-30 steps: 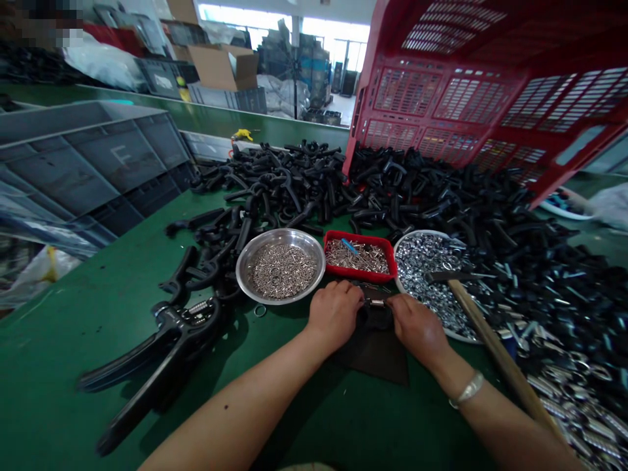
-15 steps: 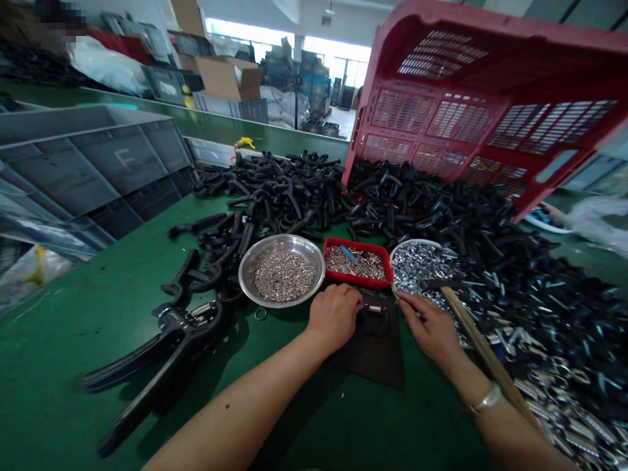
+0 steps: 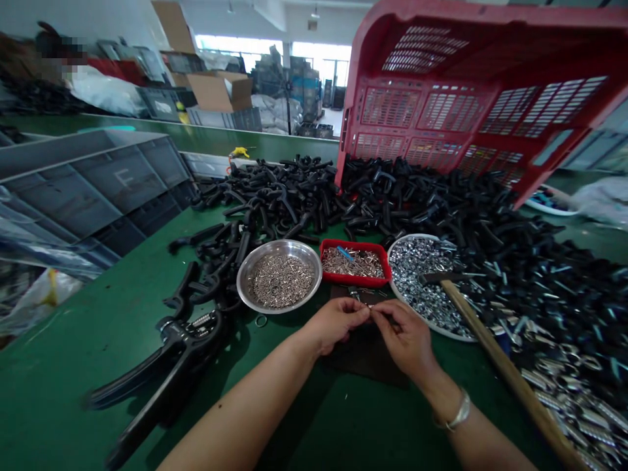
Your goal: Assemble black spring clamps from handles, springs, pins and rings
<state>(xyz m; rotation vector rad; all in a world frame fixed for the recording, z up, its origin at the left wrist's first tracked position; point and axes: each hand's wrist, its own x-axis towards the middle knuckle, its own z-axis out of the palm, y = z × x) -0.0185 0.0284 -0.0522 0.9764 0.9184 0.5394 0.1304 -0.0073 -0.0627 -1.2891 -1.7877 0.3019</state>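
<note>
My left hand (image 3: pixel 338 324) and my right hand (image 3: pixel 405 333) meet over a dark mat (image 3: pixel 366 363), fingertips nearly touching. Both are closed in a pinch around a small piece, mostly hidden by the fingers; a bit of shiny metal shows between them. Behind the fingers a few small metal pins (image 3: pixel 356 292) lie at the mat's far edge. Just beyond stands a red tray (image 3: pixel 356 281) of pins with a blue strip on top. A steel bowl (image 3: pixel 245 297) of small metal parts is to its left, and a white-rimmed bowl (image 3: pixel 458 335) of shiny metal pieces to its right.
A hammer (image 3: pixel 490 347) with a wooden handle rests across the right bowl. Black plastic clamp parts (image 3: pixel 294 190) are heaped behind, under a tilted red crate (image 3: pixel 392 104). An assembled spring clamp (image 3: pixel 171 353) lies left. Metal springs (image 3: pixel 579 399) pile at right; a grey bin (image 3: pixel 98 176) stands far left.
My right hand has moved left from beside the right bowl to meet my left hand. The black part with a spring, visible between them before, is now covered by the hands.
</note>
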